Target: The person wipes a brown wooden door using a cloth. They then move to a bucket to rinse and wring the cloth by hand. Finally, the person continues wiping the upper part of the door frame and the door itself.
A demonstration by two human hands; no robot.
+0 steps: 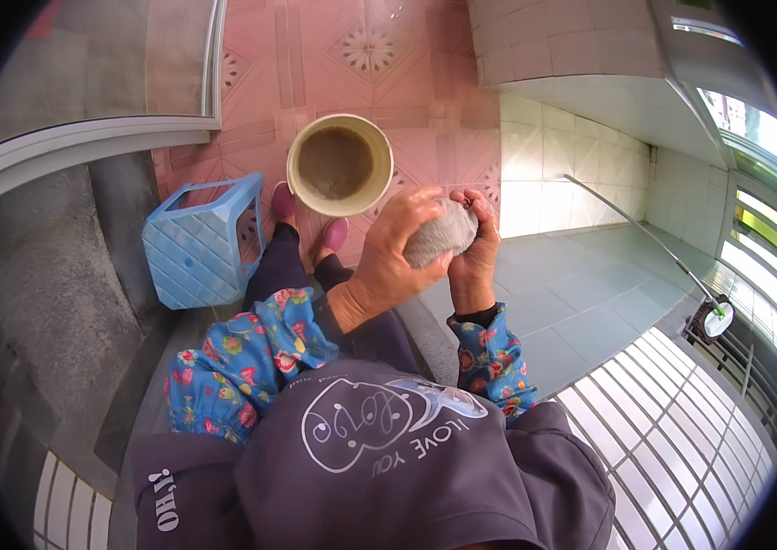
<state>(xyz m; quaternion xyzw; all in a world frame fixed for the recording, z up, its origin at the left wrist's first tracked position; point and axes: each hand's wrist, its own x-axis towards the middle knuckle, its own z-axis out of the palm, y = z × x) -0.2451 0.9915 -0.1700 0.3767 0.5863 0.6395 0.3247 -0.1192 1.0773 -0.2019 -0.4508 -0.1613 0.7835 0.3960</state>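
Both my hands grip a bunched grey cloth (443,235), held up in front of me just to the right of the bucket. My left hand (396,246) curls over its left side, and my right hand (477,255) closes round its right end. Beyond my feet, a cream bucket (382,174) stands on the pink patterned floor. Murky brown water (335,163) lies inside it. The cloth is packed into a compact lump, and part of it is hidden by my fingers.
A blue plastic stool (194,257) stands left of my legs. A long-handled brush (716,319) leans at the right over grey floor tiles (572,284). A door frame (86,137) borders the left, and a tiled wall (553,156) the right.
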